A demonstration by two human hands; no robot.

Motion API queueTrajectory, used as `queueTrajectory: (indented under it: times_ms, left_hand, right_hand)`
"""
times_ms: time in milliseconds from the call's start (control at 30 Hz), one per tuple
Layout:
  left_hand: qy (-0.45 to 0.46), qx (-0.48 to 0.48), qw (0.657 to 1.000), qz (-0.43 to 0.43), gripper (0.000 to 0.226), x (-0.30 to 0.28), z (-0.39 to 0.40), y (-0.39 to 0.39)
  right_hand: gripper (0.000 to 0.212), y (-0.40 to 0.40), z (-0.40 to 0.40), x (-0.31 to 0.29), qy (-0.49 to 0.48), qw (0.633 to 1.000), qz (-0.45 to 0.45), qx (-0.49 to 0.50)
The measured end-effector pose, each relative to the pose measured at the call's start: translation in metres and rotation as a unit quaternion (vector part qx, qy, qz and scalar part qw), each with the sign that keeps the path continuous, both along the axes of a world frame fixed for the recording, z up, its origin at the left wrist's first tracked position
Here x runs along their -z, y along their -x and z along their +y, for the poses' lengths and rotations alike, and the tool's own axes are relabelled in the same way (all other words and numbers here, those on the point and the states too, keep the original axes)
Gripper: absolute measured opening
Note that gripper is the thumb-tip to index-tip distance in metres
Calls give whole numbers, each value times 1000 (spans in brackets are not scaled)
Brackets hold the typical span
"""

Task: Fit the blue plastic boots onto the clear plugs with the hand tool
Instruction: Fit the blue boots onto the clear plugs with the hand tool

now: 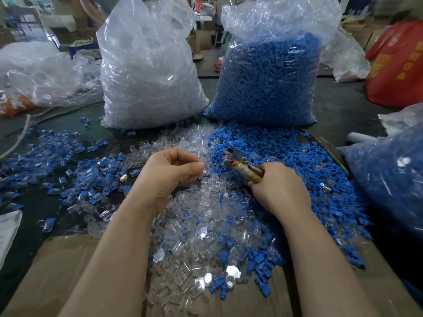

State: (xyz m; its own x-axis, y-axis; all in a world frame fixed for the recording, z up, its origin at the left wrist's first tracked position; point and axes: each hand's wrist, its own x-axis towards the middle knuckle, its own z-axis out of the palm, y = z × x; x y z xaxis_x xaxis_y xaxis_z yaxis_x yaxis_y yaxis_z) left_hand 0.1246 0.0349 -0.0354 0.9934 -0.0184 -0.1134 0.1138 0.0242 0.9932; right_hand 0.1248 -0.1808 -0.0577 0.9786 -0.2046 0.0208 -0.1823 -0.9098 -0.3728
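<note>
While the right hand (280,187) grips the taped handles of the hand tool (238,162), its metal head points toward the far side of the table (338,104), over the boundary between the clear plugs (183,225) heaped mid-table and the blue boots (286,156) spread to the right. The left hand (170,171) hovers with fingers curled, thumb against forefinger; whether it pinches a plug I cannot tell. The step looks like loading: seat one boot squarely on the tool's head, then bring a plug straight on, avoiding tilt. Finished pairs (75,165) seem scattered toward the left edge.
</note>
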Motion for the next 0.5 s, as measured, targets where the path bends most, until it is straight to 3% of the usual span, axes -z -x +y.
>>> queueTrajectory:
  times_ms: [200,333,500]
  left_hand:
    - [9,11,1000,4,38,-1,-3,1]
    - [-20,27,999,8,26,-1,-5,3]
    - [-13,29,999,0,33,-3,-10,4]
  right_hand:
    - [16,1,2,1,37,999,8,5]
    - [17,3,3,2,28,999,-31,-6]
    - [14,3,4,-1,-137,982,-127,-38]
